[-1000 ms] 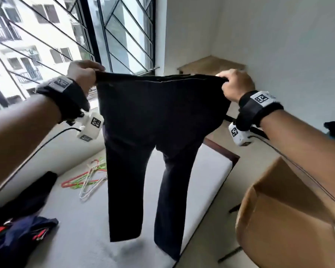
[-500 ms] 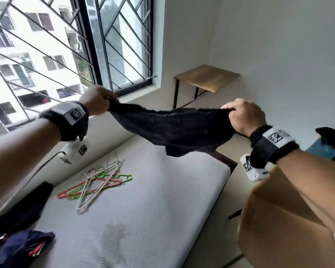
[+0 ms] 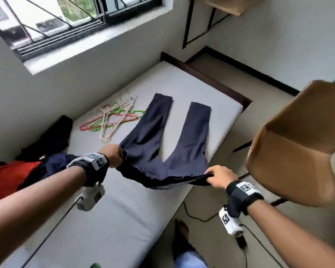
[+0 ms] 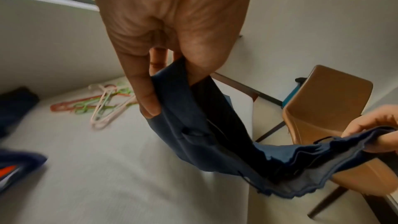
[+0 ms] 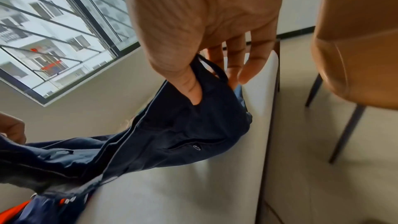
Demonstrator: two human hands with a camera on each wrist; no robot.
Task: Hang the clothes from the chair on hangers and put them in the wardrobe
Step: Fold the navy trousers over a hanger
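A second ago the dark navy cloth trousers (image 3: pixel 163 144) hung in the air by the waistband; now both legs lie flat on the pale grey mattress (image 3: pixel 112 219), cuffs toward its far end; the left hand (image 3: pixel 112 158) and right hand (image 3: pixel 219 176) have come down, waistband sagging just above the bed's near-right edge.

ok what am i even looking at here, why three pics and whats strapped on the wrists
No machine here: a person works with bare hands, wearing one camera on the head and one on each wrist. The big picture is the head view looking down; the other two look along each hand. The left hand and right hand each grip one end of the waistband of dark trousers, whose legs lie spread on the mattress. Beside the legs lies a pile of coloured hangers. More clothes sit by the wall, and a tan chair stands on the right.
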